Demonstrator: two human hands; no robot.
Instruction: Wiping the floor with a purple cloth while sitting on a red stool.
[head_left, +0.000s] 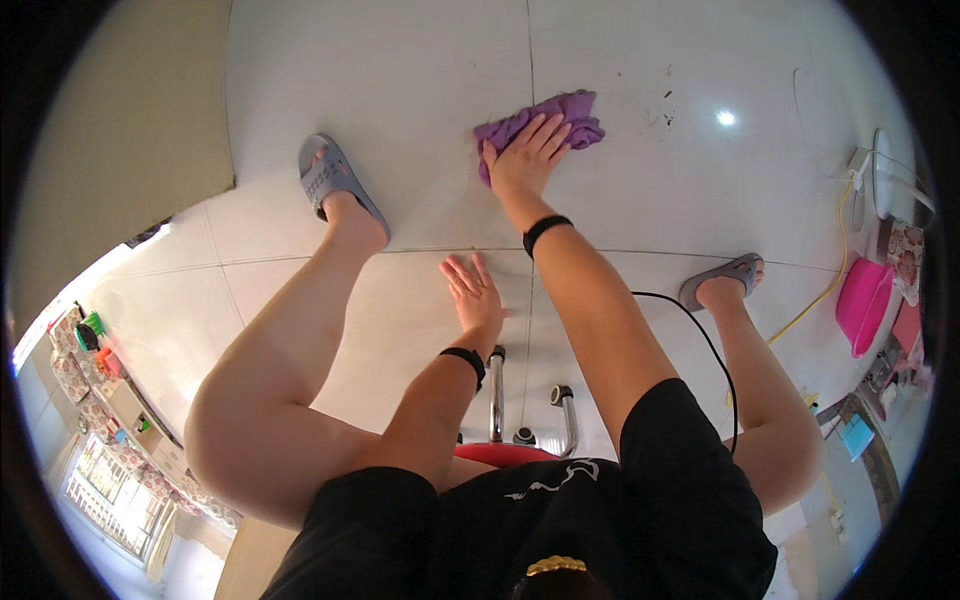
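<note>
A crumpled purple cloth (577, 120) lies on the pale tiled floor (420, 180). Pressed down over its near side is my right hand (525, 161), palm down, the fingers stretched across the fabric. My left hand (475, 296) is nearer my body, low between my legs, with its fingers apart and nothing in it. Whether it touches the floor is hard to tell. Right of the cloth, small dark bits of debris (668, 118) are scattered on the tiles.
My feet in grey slippers (334, 176) stand wide apart. Beneath me is a red stool seat (502, 453) on chrome caster legs (496, 397). A black cable (697, 322) runs by my right leg. Rightward are a yellow cord (814, 300) and a pink bin (862, 307); a beige panel (135, 112) fills the upper left.
</note>
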